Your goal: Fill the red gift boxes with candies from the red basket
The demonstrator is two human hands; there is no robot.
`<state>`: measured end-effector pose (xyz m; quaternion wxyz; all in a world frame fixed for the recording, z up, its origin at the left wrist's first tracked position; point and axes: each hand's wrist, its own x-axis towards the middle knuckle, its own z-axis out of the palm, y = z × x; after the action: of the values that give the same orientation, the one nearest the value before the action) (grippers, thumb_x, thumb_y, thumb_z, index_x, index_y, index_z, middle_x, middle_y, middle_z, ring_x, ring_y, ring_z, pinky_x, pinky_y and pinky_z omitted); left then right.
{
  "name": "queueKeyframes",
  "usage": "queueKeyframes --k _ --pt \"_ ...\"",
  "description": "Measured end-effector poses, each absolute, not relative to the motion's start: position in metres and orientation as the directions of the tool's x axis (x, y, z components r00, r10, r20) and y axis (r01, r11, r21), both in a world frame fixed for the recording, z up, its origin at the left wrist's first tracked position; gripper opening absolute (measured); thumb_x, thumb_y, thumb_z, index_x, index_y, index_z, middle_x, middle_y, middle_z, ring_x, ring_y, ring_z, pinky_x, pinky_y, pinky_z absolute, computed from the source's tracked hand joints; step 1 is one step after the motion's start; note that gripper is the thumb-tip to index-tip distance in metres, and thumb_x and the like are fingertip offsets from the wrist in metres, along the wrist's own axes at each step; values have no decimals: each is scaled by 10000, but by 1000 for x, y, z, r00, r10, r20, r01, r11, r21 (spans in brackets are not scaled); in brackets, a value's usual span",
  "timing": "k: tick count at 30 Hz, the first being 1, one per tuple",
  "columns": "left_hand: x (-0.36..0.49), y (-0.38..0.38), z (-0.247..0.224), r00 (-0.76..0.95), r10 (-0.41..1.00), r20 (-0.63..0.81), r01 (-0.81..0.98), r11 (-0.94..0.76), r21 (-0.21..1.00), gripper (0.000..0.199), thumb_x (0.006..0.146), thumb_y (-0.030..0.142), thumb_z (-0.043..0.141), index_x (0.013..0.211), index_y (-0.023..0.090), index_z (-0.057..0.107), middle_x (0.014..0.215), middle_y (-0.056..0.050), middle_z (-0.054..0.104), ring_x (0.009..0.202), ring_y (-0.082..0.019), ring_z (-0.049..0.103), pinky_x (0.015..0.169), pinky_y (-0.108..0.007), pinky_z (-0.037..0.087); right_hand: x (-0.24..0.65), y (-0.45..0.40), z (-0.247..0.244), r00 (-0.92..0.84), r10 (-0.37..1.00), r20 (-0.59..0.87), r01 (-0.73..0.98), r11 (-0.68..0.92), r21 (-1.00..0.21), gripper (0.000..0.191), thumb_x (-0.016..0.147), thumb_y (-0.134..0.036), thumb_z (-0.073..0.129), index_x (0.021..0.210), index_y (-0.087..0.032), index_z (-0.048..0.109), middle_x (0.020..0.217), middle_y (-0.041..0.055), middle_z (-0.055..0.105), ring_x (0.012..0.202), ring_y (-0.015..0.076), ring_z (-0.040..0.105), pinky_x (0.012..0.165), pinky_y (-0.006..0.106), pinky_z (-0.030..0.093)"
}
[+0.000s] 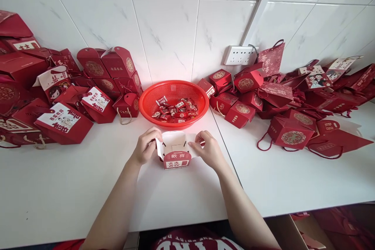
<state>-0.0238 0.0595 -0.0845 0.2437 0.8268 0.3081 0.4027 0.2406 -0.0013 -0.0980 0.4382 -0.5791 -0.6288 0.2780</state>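
A small red cardboard gift box (pixel 177 161) with a white inside stands on the table in front of me, its top spread apart. My left hand (pixel 145 145) pinches the box's left flap between thumb and fingers. On the other side, my right hand (pixel 208 148) grips the right flap, which is folded outward. Dark cord ends show at the inner corners, and no sweets can be seen inside. Just behind the box sits a red plastic basket (pixel 146 114) with several wrapped sweets (pixel 179 110) at its bottom.
Many red gift boxes (pixel 102 62) are piled at the left. More boxes (pixel 241 113) lie heaped at the right, some with cord handles. A power strip (pixel 240 55) is on the tiled wall. Below the table's right edge stands an open carton (pixel 288 230).
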Motion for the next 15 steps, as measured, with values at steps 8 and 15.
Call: queueKeyframes --k 8,15 --pt "-53 66 -68 532 820 209 349 -438 829 205 883 370 582 856 184 663 1017 -72 595 860 -179 581 757 -292 488 241 -1 -103 28 980 196 486 158 -860 249 866 -380 634 730 -218 502 838 12 555 758 176 558 740 335 476" --pt "-60 61 -63 493 869 -41 561 -282 778 316 805 429 671 670 175 541 706 20 493 648 -116 439 590 -226 382 238 -3 -103 -10 971 241 566 204 -799 330 914 -398 561 666 -223 434 743 -2 538 645 154 504 646 287 417"
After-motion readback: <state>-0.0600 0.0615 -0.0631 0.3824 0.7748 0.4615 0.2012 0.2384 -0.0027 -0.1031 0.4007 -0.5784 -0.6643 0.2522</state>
